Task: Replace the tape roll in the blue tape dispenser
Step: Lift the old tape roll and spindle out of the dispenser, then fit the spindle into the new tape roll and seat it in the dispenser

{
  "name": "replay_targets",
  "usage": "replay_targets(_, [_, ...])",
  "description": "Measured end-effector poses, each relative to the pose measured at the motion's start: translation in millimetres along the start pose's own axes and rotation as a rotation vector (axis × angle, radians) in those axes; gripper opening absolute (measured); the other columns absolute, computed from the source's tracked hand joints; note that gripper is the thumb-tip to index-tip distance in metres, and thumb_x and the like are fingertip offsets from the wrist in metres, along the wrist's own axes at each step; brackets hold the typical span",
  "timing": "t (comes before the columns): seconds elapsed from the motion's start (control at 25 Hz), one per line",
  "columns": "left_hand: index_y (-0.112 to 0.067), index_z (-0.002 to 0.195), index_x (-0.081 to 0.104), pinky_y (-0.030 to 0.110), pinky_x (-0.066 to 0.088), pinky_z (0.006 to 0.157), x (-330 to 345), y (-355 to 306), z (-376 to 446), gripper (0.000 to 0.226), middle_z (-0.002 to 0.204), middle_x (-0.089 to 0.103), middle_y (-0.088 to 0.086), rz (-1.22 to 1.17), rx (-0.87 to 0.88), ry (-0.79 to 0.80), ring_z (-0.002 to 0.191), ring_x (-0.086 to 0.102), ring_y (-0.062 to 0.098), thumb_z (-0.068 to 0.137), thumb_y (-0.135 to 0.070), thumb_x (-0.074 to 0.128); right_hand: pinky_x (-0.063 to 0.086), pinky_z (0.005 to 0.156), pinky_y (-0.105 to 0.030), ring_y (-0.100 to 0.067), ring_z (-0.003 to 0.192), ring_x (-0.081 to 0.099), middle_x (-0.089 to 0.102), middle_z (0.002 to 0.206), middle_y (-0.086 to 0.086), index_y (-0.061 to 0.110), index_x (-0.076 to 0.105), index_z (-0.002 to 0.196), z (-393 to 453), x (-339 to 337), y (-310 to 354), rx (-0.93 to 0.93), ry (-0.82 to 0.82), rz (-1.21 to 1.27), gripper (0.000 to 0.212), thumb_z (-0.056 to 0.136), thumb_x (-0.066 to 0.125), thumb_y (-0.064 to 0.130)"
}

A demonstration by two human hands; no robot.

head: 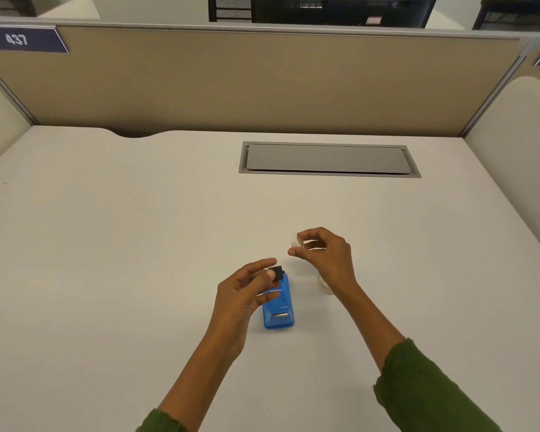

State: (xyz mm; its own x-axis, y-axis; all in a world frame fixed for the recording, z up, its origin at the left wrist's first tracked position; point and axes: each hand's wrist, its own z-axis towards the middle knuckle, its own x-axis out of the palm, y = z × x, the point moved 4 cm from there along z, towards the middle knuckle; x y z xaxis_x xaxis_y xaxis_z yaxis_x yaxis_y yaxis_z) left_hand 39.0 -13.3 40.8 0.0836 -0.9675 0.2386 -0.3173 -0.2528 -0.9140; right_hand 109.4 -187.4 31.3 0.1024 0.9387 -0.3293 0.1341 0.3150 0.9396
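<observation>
The blue tape dispenser (279, 310) lies on the white desk (106, 244) near its front middle, with its metal cutter toward me. My left hand (243, 294) hovers over the dispenser's left side and pinches a small black spool core (277, 271) between thumb and fingers. My right hand (325, 254) is raised to the right and holds a small clear tape roll (294, 240) at its fingertips. Another pale, clear roll (324, 283) lies on the desk under my right wrist, partly hidden.
A grey cable-tray lid (328, 159) is set into the desk farther back. A tan partition wall (262, 82) closes off the rear, with a curved cut-out in the desk edge at the back left.
</observation>
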Motion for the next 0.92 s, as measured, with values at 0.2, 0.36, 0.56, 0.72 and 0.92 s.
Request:
replay_targets(0.2, [-0.024,0.09,0.074,0.023,0.057,0.069,-5,0,6,0.018,0.092,0.076,-0.001,-0.003,0.012,0.019,0.091,0.07,0.02,0.073,-0.022,0.071,0.052,0.075,-0.028,-0.021,0.084,0.058,0.068,0.095,-0.006,0.011,0.065,0.101,28,35,-15,-0.056,0.055,-0.207,0.04,0.066,0.084,0.017])
replay_targets(0.36, [-0.028,0.095,0.072,0.03,0.055,0.082,-11,4,12,0.027,0.097,0.075,-0.004,0.042,-0.008,-0.006,0.095,0.069,0.017,0.069,-0.021,0.076,0.047,0.093,-0.039,-0.027,0.105,0.056,0.066,0.113,-0.01,0.01,0.062,0.112,39,56,-24,-0.08,0.137,-0.352,0.043,0.073,0.078,0.014])
replay_targets(0.56, [-0.031,0.098,0.071,0.03,0.052,0.084,-13,8,15,0.031,0.099,0.074,-0.006,0.119,-0.009,-0.002,0.092,0.069,0.012,0.074,-0.012,0.073,0.047,0.095,-0.04,-0.028,0.106,0.057,0.066,0.117,-0.011,0.009,0.063,0.113,41,57,-28,-0.069,0.109,-0.322,0.045,0.072,0.079,0.012])
replay_targets(0.72, [-0.032,0.097,0.071,0.024,0.055,0.075,-10,9,16,0.027,0.098,0.074,-0.009,0.144,0.001,0.008,0.091,0.069,0.013,0.074,-0.018,0.074,0.047,0.095,-0.04,-0.028,0.107,0.058,0.066,0.116,-0.012,0.007,0.063,0.112,39,55,-26,-0.063,0.117,-0.283,0.045,0.07,0.08,0.008])
replay_targets(0.92, [-0.034,0.095,0.071,0.025,0.055,0.075,-9,9,14,0.026,0.092,0.075,-0.01,0.161,-0.012,0.009,0.089,0.069,0.013,0.074,-0.02,0.075,0.052,0.089,-0.03,-0.019,0.095,0.061,0.065,0.115,-0.011,0.007,0.063,0.113,33,43,-19,-0.046,0.148,-0.191,0.047,0.069,0.079,0.001])
